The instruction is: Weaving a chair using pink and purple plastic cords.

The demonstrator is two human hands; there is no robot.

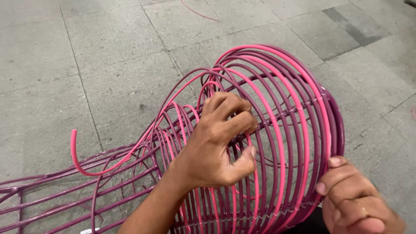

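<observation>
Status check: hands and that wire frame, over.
Left hand hooked through the frame rings. Right hand grips the outer rim. Loose pink strand sticks out left; nothing blocking.

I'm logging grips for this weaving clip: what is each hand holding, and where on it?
Left hand hooks its fingers through the woven cane frame's ribs, mid-side. Right hand grips its outer rim, lower right.
</observation>
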